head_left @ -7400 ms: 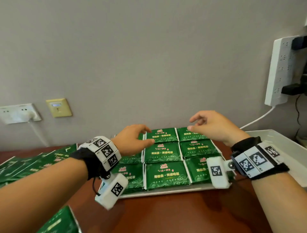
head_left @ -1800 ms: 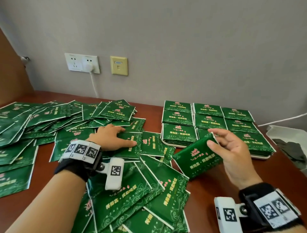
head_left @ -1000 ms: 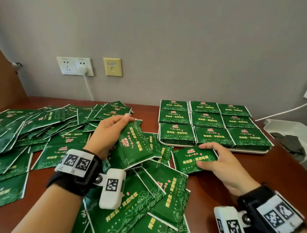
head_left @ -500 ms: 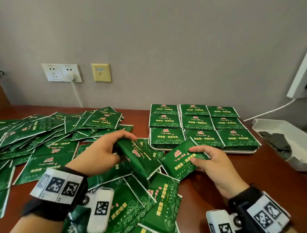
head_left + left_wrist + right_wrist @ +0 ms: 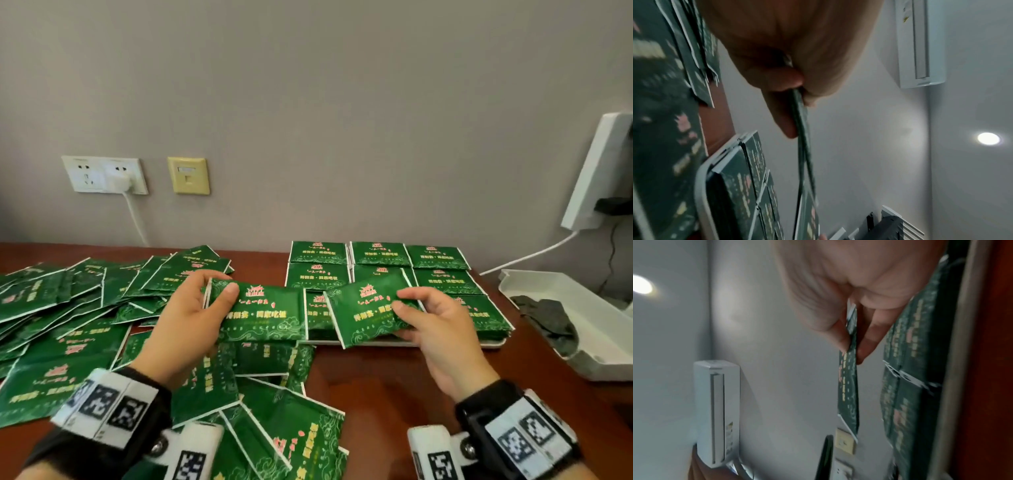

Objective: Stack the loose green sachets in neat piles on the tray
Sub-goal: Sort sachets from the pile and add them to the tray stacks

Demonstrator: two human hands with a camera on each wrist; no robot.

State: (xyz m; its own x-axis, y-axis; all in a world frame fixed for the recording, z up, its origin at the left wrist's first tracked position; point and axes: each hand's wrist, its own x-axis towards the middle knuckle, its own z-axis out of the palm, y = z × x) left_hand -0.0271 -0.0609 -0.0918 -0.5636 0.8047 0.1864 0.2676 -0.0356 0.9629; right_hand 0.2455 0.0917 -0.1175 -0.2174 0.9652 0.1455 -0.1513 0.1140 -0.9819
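While your left hand (image 5: 191,318) and right hand (image 5: 435,325) each pinch one sachet (image 5: 263,313) beside the tray (image 5: 493,342), nine piles sit beyond your fingers (many loose sachets (image 5: 51,342) remain left of your grip).

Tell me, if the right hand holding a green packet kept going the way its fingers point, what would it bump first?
Probably the flat green foil sachet held by the left hand. The right hand points leftward with its own green sachet; depth is hard to judge.
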